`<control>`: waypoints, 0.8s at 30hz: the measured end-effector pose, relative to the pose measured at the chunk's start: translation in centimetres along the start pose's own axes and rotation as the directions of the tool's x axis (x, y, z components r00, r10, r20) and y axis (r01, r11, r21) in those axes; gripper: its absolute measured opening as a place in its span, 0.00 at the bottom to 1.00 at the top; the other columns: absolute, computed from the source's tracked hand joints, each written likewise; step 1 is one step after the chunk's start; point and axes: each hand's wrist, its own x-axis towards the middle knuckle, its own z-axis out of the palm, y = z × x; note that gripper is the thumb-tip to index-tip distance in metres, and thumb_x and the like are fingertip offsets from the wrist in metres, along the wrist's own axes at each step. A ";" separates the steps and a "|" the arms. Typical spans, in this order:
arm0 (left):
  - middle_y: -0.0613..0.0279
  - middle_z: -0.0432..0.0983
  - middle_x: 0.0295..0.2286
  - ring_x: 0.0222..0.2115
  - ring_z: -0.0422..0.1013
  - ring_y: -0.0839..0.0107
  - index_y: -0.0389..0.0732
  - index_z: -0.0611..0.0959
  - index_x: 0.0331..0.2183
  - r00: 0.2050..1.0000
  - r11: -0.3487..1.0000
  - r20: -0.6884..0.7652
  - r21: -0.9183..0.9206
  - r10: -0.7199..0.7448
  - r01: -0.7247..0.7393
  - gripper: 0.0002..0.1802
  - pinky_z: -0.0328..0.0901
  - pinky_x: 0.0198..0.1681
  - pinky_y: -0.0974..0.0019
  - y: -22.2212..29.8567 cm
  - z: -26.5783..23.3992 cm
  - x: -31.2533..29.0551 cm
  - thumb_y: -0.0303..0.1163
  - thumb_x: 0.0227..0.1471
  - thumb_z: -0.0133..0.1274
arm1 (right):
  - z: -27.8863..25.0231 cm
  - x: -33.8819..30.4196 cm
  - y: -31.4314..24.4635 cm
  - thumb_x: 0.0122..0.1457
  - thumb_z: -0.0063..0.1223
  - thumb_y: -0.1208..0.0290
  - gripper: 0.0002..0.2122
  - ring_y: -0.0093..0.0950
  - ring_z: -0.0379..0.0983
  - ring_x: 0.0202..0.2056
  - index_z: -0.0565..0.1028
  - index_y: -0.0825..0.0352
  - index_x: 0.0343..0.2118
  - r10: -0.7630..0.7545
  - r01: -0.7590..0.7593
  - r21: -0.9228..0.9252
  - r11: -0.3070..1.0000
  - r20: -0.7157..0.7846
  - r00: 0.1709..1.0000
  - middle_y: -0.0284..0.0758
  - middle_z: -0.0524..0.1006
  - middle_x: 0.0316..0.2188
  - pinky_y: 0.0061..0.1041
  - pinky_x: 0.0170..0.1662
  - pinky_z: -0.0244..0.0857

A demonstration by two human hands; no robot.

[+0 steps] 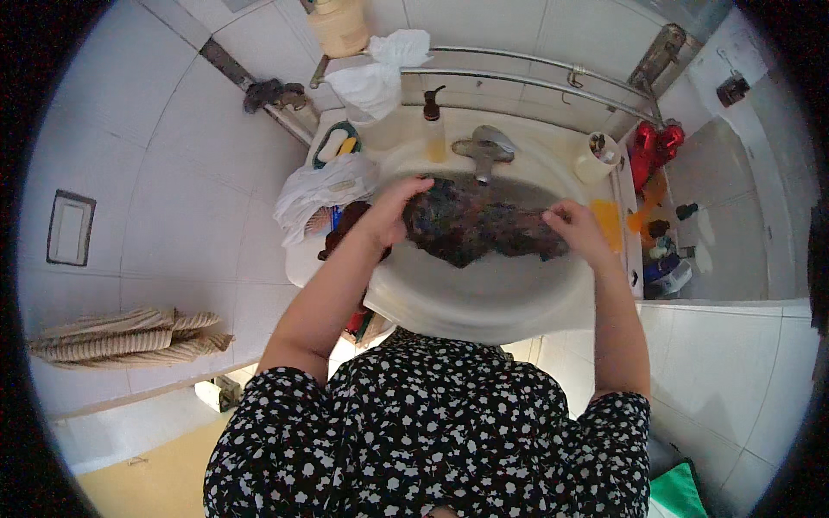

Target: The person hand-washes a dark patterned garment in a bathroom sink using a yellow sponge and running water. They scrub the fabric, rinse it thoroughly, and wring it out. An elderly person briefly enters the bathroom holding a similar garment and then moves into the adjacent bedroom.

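A dark, wet-looking cloth [484, 220] with a mottled pattern is spread between my hands over the white sink [449, 315]. My left hand [393, 214] grips its left edge, with the fingertips partly hidden behind the fabric. At the opposite edge, my right hand [577, 229] pinches the cloth between thumb and fingers. The lower edge of the fabric hangs unevenly in the basin. Just beyond it, the metal faucet [486, 154] stands at the back of the sink.
Behind the basin is a pump bottle [433, 129]. To the left lie a soap dish [337, 144], a crumpled white cloth [315, 190] and a dark red item [350, 231]. A cup [596, 158] and an orange item [607, 223] sit right. A metal towel rail [518, 78] crosses the wall.
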 end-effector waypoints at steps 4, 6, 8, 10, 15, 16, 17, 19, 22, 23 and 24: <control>0.56 0.71 0.42 0.41 0.70 0.63 0.41 0.72 0.45 0.948 0.915 -0.131 -0.329 -0.291 0.235 0.22 0.64 0.47 0.57 -7.7 -3.3 4.0 0.46 0.54 0.42 | 1.4 -0.9 5.5 0.52 0.51 0.64 0.14 0.37 0.64 0.45 0.72 0.65 0.40 -0.070 -0.159 -0.521 0.838 -0.393 0.917 0.40 0.71 0.41 0.33 0.47 0.58; 0.56 0.71 0.43 0.42 0.69 0.62 0.41 0.72 0.45 0.947 0.859 -0.053 -0.440 -0.315 0.261 0.24 0.63 0.48 0.57 -10.8 -5.8 5.0 0.49 0.54 0.41 | 0.8 -2.4 7.4 0.53 0.50 0.63 0.20 0.42 0.57 0.52 0.66 0.62 0.49 -0.165 -0.301 -0.649 0.699 -0.556 0.815 0.44 0.62 0.50 0.39 0.50 0.56; 0.56 0.73 0.40 0.39 0.71 0.60 0.42 0.74 0.43 0.935 0.855 -0.059 -0.430 -0.349 0.292 0.20 0.66 0.45 0.54 -11.7 -7.1 6.6 0.45 0.53 0.45 | 0.4 -2.5 8.0 0.52 0.51 0.63 0.22 0.44 0.57 0.52 0.64 0.63 0.50 -0.169 -0.315 -0.662 0.680 -0.559 0.812 0.46 0.63 0.49 0.39 0.51 0.54; 0.57 0.74 0.38 0.37 0.72 0.59 0.42 0.75 0.42 0.916 0.873 -0.107 -0.363 -0.388 0.327 0.18 0.67 0.42 0.53 -12.3 -7.8 6.7 0.42 0.51 0.49 | 0.9 -2.0 8.4 0.52 0.51 0.61 0.24 0.45 0.57 0.52 0.62 0.63 0.51 -0.128 -0.360 -0.671 0.648 -0.562 0.817 0.47 0.63 0.49 0.41 0.52 0.53; 0.57 0.73 0.39 0.35 0.73 0.61 0.43 0.74 0.44 0.899 0.883 -0.294 0.248 -0.324 0.399 0.23 0.69 0.39 0.55 -12.3 -6.3 7.5 0.39 0.45 0.57 | 1.9 1.1 9.9 0.50 0.51 0.50 0.31 0.45 0.57 0.52 0.57 0.57 0.55 -0.064 -0.501 -0.654 0.566 -0.641 0.765 0.48 0.59 0.52 0.48 0.50 0.52; 0.58 0.71 0.41 0.40 0.69 0.63 0.43 0.73 0.45 0.917 0.873 -0.238 0.301 -0.321 0.384 0.24 0.65 0.42 0.58 -12.9 -6.8 7.6 0.39 0.44 0.57 | 1.9 1.2 10.1 0.49 0.51 0.50 0.31 0.45 0.57 0.52 0.57 0.56 0.56 -0.053 -0.498 -0.659 0.564 -0.631 0.774 0.47 0.60 0.51 0.49 0.50 0.52; 0.58 0.69 0.44 0.44 0.65 0.65 0.43 0.72 0.46 0.930 0.859 -0.174 0.357 -0.325 0.367 0.26 0.61 0.45 0.60 -11.8 -4.7 6.9 0.39 0.44 0.57 | 1.9 1.2 10.4 0.49 0.51 0.50 0.32 0.45 0.58 0.51 0.57 0.55 0.56 -0.037 -0.505 -0.659 0.557 -0.627 0.778 0.47 0.60 0.51 0.49 0.50 0.51; 0.58 0.67 0.46 0.47 0.62 0.68 0.44 0.70 0.48 0.947 0.845 -0.137 0.429 -0.290 0.320 0.28 0.58 0.48 0.63 -10.6 -2.6 6.7 0.38 0.44 0.56 | 1.6 1.3 10.4 0.49 0.52 0.50 0.32 0.45 0.59 0.50 0.56 0.53 0.56 0.035 -0.514 -0.620 0.592 -0.618 0.785 0.46 0.62 0.50 0.49 0.49 0.52; 0.59 0.68 0.43 0.44 0.65 0.67 0.44 0.68 0.49 0.983 0.929 -0.091 0.323 -0.159 0.181 0.25 0.61 0.46 0.61 -10.4 -3.1 8.4 0.37 0.48 0.52 | 1.6 1.4 10.2 0.50 0.52 0.53 0.31 0.43 0.61 0.47 0.56 0.52 0.57 0.093 -0.476 -0.533 0.699 -0.592 0.800 0.45 0.64 0.47 0.46 0.48 0.53; 0.59 0.69 0.43 0.43 0.66 0.66 0.44 0.68 0.48 0.980 0.956 -0.128 0.233 -0.152 0.179 0.24 0.61 0.46 0.61 -10.5 -3.2 8.7 0.37 0.49 0.51 | 1.9 1.2 10.4 0.50 0.52 0.54 0.31 0.42 0.61 0.46 0.56 0.51 0.57 0.034 -0.420 -0.536 0.732 -0.588 0.808 0.44 0.65 0.45 0.44 0.48 0.54; 0.59 0.69 0.42 0.42 0.67 0.66 0.44 0.69 0.48 0.975 0.975 -0.165 0.142 -0.148 0.172 0.22 0.62 0.45 0.60 -10.6 -3.3 9.0 0.37 0.51 0.49 | 2.1 1.0 10.6 0.50 0.52 0.55 0.31 0.41 0.62 0.45 0.55 0.51 0.57 -0.026 -0.362 -0.537 0.762 -0.584 0.811 0.44 0.66 0.44 0.42 0.48 0.55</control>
